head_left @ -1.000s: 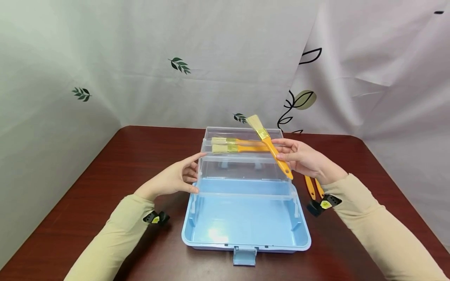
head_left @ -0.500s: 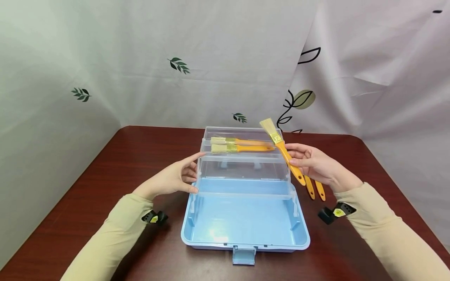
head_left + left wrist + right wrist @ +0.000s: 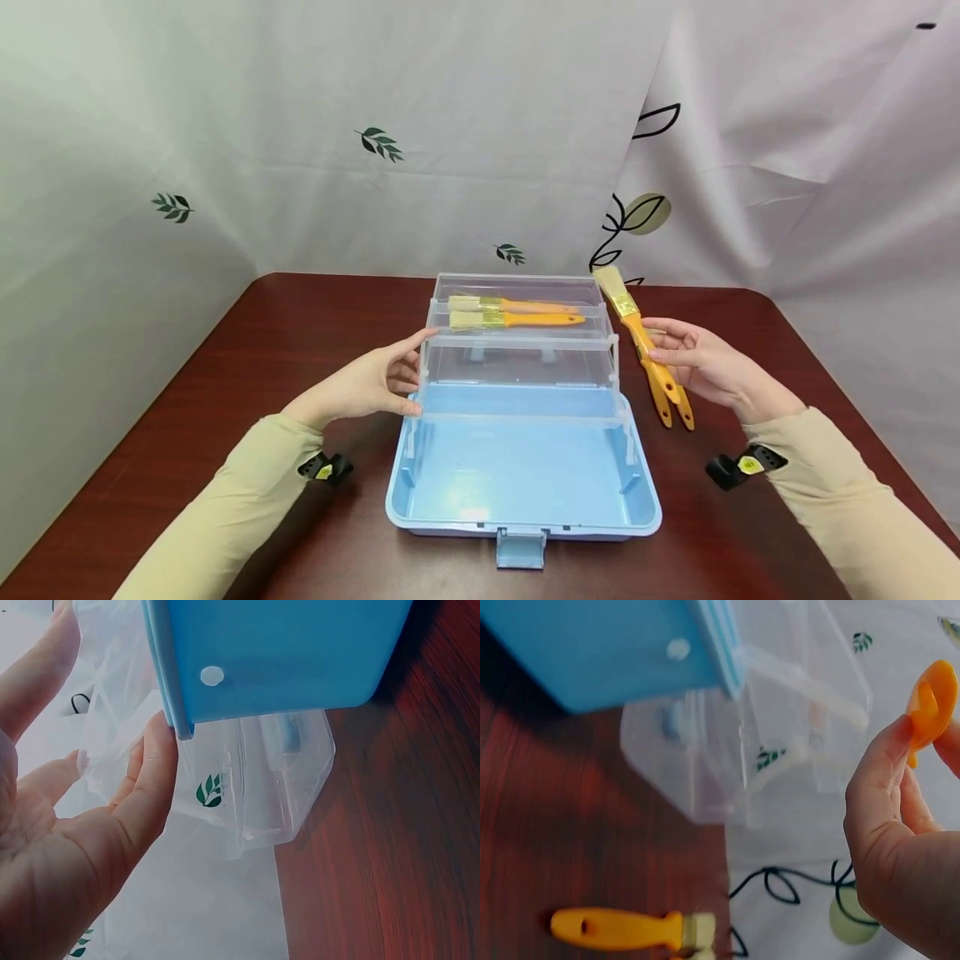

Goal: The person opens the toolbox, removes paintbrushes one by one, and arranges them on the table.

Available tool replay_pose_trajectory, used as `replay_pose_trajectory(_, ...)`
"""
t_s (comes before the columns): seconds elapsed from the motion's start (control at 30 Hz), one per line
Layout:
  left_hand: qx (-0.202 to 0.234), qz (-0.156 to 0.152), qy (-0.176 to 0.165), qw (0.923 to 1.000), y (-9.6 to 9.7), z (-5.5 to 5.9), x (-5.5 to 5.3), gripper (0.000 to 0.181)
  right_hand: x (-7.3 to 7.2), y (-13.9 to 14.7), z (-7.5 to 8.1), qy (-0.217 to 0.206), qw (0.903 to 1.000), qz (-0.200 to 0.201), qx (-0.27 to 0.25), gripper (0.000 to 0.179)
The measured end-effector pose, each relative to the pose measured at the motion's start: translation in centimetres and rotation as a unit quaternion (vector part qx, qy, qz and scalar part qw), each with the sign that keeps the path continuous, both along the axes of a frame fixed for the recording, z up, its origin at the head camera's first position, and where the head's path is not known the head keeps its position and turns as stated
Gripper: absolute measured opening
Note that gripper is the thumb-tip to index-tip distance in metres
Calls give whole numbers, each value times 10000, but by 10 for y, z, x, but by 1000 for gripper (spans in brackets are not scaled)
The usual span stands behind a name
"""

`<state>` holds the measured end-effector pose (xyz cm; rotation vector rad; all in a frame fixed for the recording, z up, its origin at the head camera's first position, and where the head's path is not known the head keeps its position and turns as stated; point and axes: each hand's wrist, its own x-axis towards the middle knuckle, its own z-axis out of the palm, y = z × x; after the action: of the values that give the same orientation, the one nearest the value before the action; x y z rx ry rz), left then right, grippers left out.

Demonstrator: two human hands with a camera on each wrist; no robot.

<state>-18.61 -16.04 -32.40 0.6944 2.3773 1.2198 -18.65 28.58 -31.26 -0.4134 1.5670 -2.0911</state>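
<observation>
In the head view, my right hand (image 3: 701,367) pinches a paintbrush (image 3: 636,329) by its orange handle, bristles up and leaning left. It is right of the box, overlapping brushes behind it. The right wrist view shows the handle end (image 3: 934,697) between thumb and fingers. My left hand (image 3: 367,387) holds the left end of a clear tray (image 3: 517,364), index fingertip at the upper edge and thumb low by the blue box (image 3: 525,479). Two paintbrushes (image 3: 540,319) lie crosswise in the raised clear compartments behind. The left wrist view has my left hand (image 3: 90,832) at the box rim.
More orange-handled brushes (image 3: 686,412) lie on the dark red table (image 3: 330,308) right of the box; one brush (image 3: 615,928) shows plainly in the right wrist view. A blue latch (image 3: 521,550) hangs at the box's front. Light cloth (image 3: 450,208) with leaf prints stands behind.
My right hand has carried the paintbrush rightward and down, from over the clear compartments to above the brushes on the table. My left hand stays at the tray.
</observation>
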Motion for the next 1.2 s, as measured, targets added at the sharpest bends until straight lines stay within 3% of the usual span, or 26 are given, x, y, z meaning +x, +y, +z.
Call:
replay_pose_trajectory(0.4,-50,-27,81,10000,0,0,1,103,0,40,-16,-246,9985,-485,-17,34)
replay_pose_trajectory(0.6,-101,-18,84,9999,0,1,0,103,0,60,-27,-297,9944,-939,396,33)
replay_pose_trajectory(0.9,-111,-64,100,9999,-1,0,0,104,-3,86,-45,-423,9861,-1274,978,30)
replay_pose_trajectory(1.03,-128,-54,136,9998,-1,0,0,104,-5,93,-53,-560,9808,-1425,1205,27)
replay_pose_trajectory(1.2,-153,-21,175,9997,0,0,1,104,-5,98,-60,-565,9693,-1530,1839,27)
